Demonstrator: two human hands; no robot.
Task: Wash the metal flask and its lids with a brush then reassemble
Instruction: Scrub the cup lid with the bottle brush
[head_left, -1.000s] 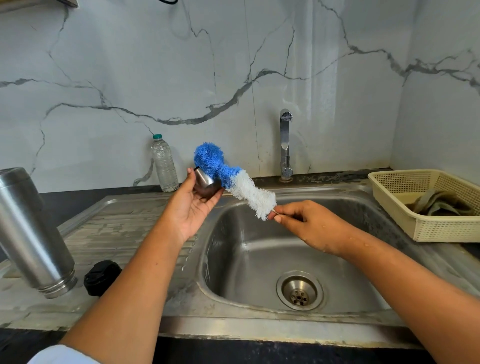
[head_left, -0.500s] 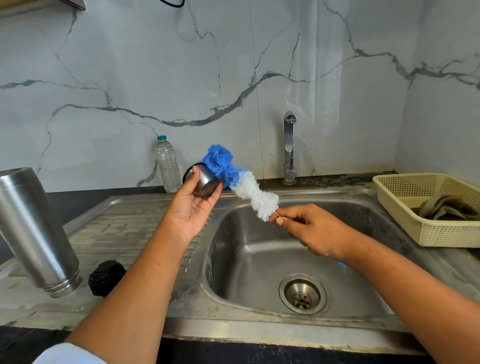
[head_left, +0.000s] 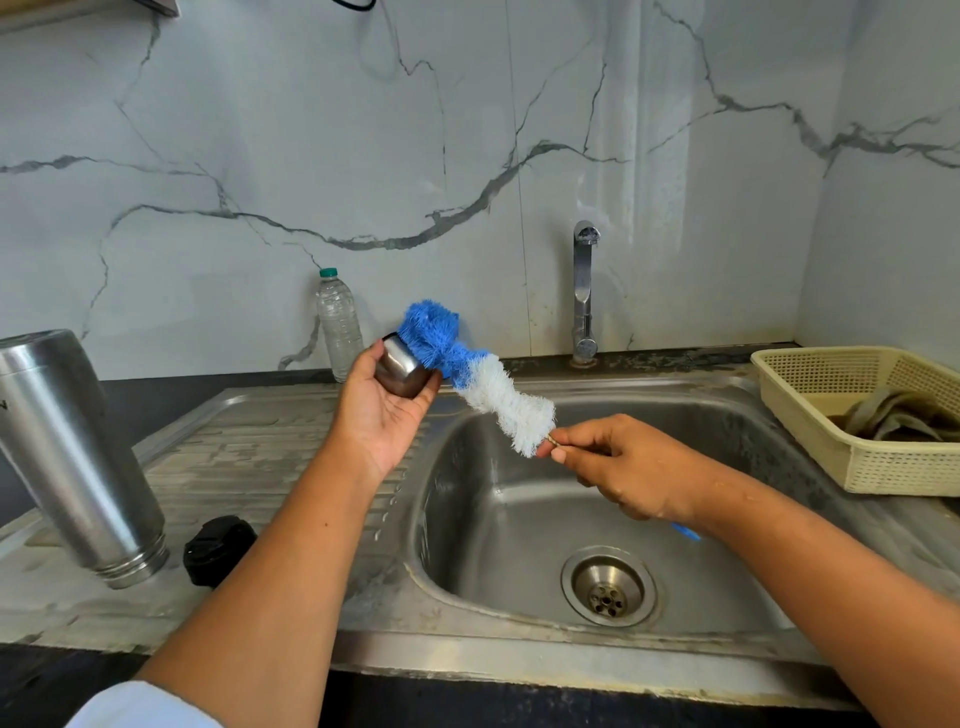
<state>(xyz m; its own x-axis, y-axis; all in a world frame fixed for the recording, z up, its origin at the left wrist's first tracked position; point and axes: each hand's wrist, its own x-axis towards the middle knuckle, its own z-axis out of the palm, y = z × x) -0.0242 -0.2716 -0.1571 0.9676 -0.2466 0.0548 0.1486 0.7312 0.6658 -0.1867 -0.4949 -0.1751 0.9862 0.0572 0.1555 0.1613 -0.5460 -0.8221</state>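
Observation:
My left hand (head_left: 382, 410) grips a small steel cup lid (head_left: 402, 370) above the sink's left rim. The blue tip of a blue-and-white bottle brush (head_left: 470, 371) is bent against the lid's mouth. My right hand (head_left: 631, 470) pinches the brush's wire handle just below the white bristles; a blue handle end pokes out under my wrist. The metal flask (head_left: 72, 457) stands upside down and tilted on the drainboard at the left. A black inner lid (head_left: 218, 551) lies beside it.
The steel sink (head_left: 498, 530) has a drain at the middle and a tap (head_left: 586, 291) behind. A plastic water bottle (head_left: 340, 325) stands by the wall. A cream basket (head_left: 852, 415) holding a cloth sits at the right.
The brush's blue tip has shifted over the lid's mouth as my left hand turned the lid. My right hand keeps its pinch on the handle.

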